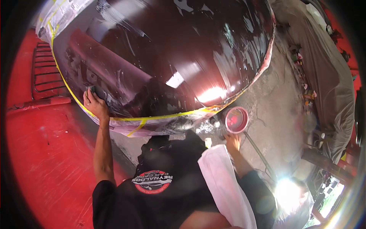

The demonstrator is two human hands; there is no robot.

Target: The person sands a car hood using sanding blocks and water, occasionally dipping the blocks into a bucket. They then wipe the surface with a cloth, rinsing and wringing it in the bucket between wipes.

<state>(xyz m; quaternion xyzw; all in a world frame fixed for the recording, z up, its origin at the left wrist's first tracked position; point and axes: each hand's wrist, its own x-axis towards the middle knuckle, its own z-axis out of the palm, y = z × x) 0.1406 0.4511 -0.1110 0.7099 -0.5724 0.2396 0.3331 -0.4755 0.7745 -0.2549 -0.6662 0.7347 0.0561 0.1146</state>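
My left hand (95, 105) is closed on a small dark grey sanding block (90, 89), pressed to the left edge of a glossy dark maroon car panel (160, 53). Wet streaks and reflections cover the panel, and yellow masking tape (160, 117) with plastic sheeting runs along its border. On the other side, my right hand (233, 142) hangs low just below a pink bucket (236, 120), fingers extended toward its rim with nothing visible in them. Something reddish shows inside the bucket.
A red car body (45, 152) with a black grille lies close on the left. A hose or rod (260, 153) runs over the concrete floor by the bucket. A bright lamp (288, 194) shines at lower right, and a grey cover (320, 68) drapes along the right. A white towel (225, 183) hangs from my shoulder.
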